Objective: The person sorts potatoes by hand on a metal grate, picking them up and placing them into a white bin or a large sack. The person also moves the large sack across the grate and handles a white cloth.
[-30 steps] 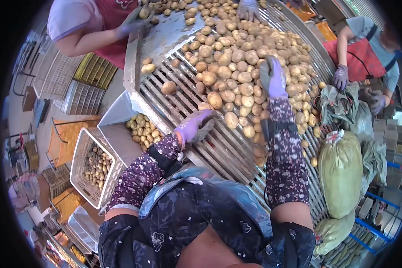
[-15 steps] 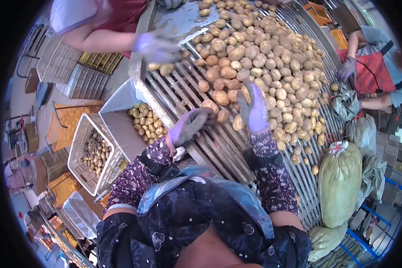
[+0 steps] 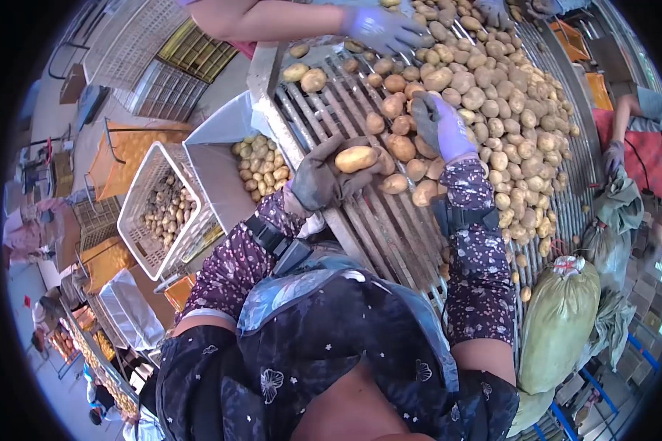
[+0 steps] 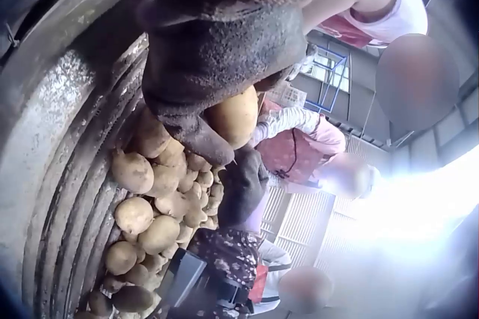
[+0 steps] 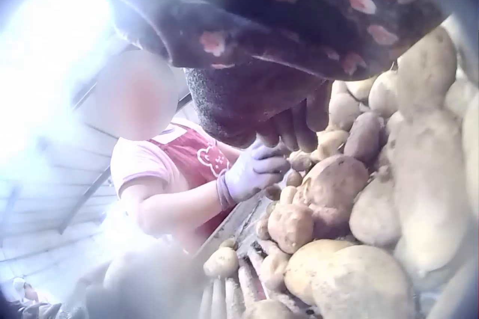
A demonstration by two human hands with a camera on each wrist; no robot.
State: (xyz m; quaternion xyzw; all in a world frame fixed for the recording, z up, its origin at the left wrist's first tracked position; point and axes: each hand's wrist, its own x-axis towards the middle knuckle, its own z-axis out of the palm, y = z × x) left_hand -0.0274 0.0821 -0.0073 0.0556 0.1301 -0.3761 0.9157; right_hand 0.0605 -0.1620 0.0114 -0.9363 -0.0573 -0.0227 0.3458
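Observation:
In the head view the left hand [image 3: 321, 175], in a dark-palmed glove, holds a yellow potato [image 3: 357, 159] above the slats near the rack's left edge. The left wrist view shows its fingers around that potato [image 4: 233, 117]. To its right, the gloved right hand [image 3: 444, 126] rests at the near side of the potato pile [image 3: 485, 103], fingers bent. In the right wrist view the right hand [image 5: 258, 102] hangs its fingers down over potatoes; whether it grips one is hidden.
Metal slats [image 3: 375, 235] slope below the hands. A lined box of potatoes [image 3: 261, 173] and a white crate [image 3: 129, 224] stand left. Another person's gloved hand [image 3: 386, 29] reaches over the rack's far side. A full green sack [image 3: 559, 323] lies right.
The left hand has turned and now holds a potato. The right hand moved from deep in the pile towards me, then slightly away again. The other person's hand moved right, over the potatoes.

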